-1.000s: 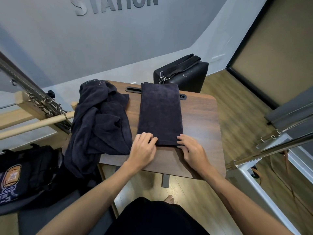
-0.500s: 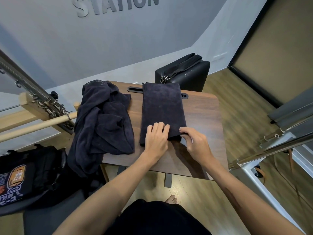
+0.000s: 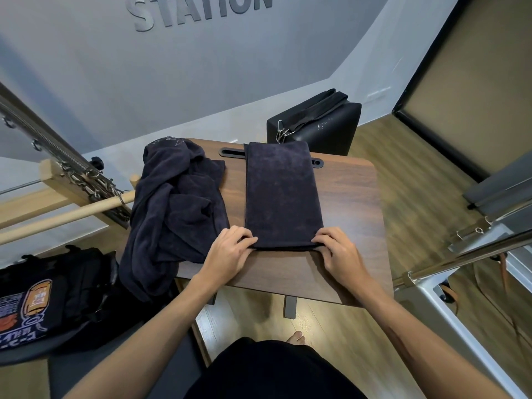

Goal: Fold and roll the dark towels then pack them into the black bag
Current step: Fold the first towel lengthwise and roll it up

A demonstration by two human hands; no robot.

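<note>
A dark towel (image 3: 280, 194) lies folded into a long narrow strip down the middle of the wooden table (image 3: 351, 203). My left hand (image 3: 230, 253) pinches its near left corner and my right hand (image 3: 335, 250) pinches its near right corner, fingers curled over the edge. A heap of crumpled dark towels (image 3: 172, 205) sits on the table's left side and hangs over its edge. The black bag (image 3: 316, 122) stands on the floor beyond the table's far edge, straps with metal clips lying on top.
A wooden bar (image 3: 66, 214) and a metal spring frame (image 3: 57, 159) stand at the left. A black printed backpack (image 3: 43, 295) lies at lower left. Chrome rails (image 3: 466, 254) run at the right. Wood floor lies around the table.
My hands have spread apart from the middle of the towel's near edge to its two near corners. The near edge now lies straight and flat.
</note>
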